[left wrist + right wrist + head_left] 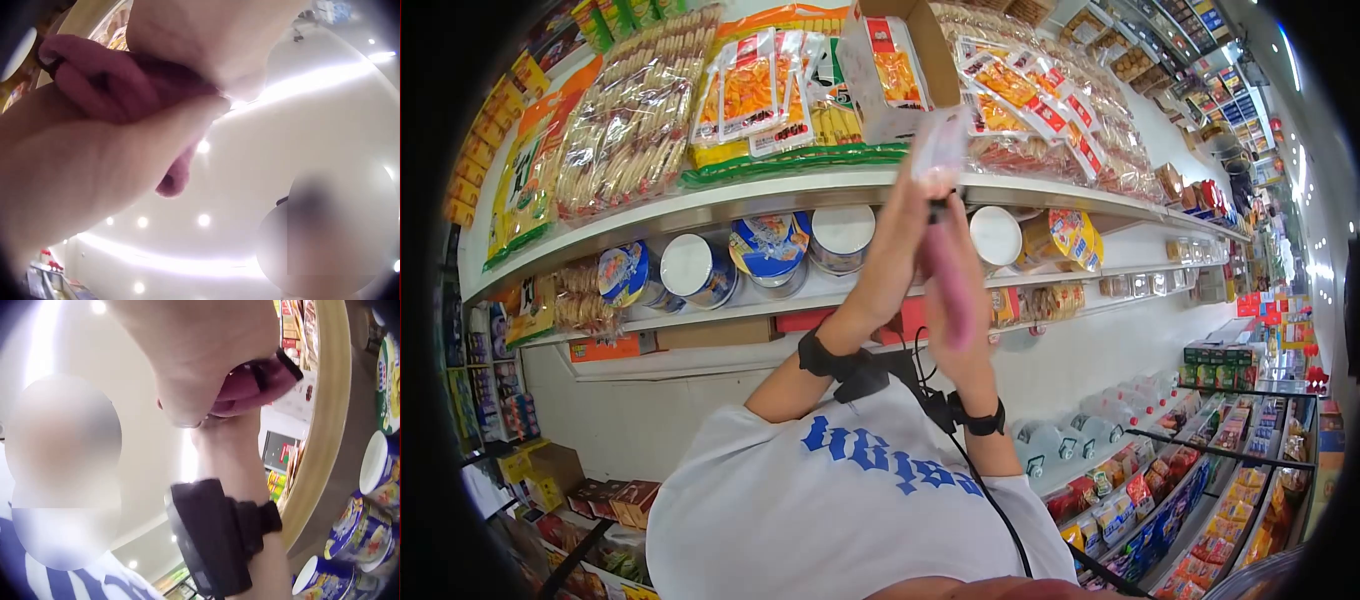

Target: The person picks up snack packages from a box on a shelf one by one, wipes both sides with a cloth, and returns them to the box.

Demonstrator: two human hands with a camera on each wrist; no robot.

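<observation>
Both hands are raised together in front of a shelf in the head view, the left hand point(900, 235) and the right hand point(973, 270) meeting at the palms. Between them they grip a soft pink cloth-like thing point(950, 295) whose lower end hangs out beside the right hand. Folds of the pink cloth-like thing point(103, 81) bulge from between the hands in the left wrist view. In the right wrist view, the pink cloth-like thing point(262, 394) carries a dark edge at one end. A pale, blurred shape point(940, 145) tops the hands; I cannot tell what it is.
An upper shelf point(800, 185) bears bagged snacks point(635, 115), flat orange packets point(748, 85) and an open carton point(935, 50) behind the hands. Lidded tubs point(690, 268) line the shelf beneath. Large bottles point(1040, 440) and packet bins point(1230, 510) stand at the lower right.
</observation>
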